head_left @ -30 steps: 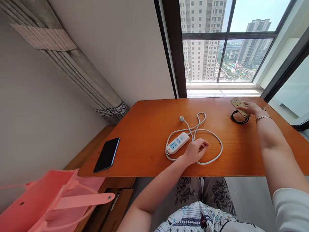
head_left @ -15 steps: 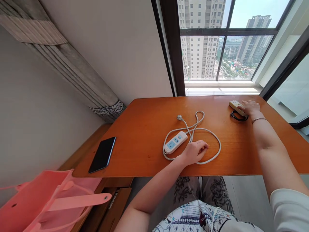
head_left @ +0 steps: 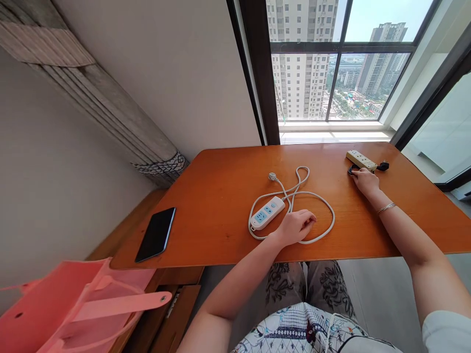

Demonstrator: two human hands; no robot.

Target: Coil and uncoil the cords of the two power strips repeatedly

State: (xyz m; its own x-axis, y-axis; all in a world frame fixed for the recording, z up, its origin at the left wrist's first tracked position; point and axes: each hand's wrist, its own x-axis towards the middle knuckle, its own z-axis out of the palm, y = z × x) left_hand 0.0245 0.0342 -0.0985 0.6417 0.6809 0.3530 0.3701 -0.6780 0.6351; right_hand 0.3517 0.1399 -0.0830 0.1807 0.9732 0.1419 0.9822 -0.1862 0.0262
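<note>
A white power strip point(head_left: 268, 214) with blue sockets lies on the table, its white cord point(head_left: 333, 215) looped loosely around it and ending in a plug point(head_left: 272, 176). My left hand point(head_left: 296, 226) rests beside this strip, over part of the cord, with its fingers curled in and nothing visible in them. At the far right lies a cream power strip point(head_left: 361, 160), its black plug point(head_left: 383, 166) at the right end. My right hand point(head_left: 366, 181) is in front of that strip, fingers closed on its black cord point(head_left: 351, 169). Most of the black cord is hidden beneath the hand.
A black tablet point(head_left: 156, 234) lies at the left end of the brown table point(head_left: 217, 196). Below that end hangs or stands a pink bag point(head_left: 73, 294) with a strap. A window point(head_left: 342, 83) and its sill are behind the table, and a tied curtain point(head_left: 121, 117) hangs at the left.
My right hand has moved off the cream strip, left and toward me, onto the black cord. The black plug now shows at the strip's right end. My left hand stays nearly still.
</note>
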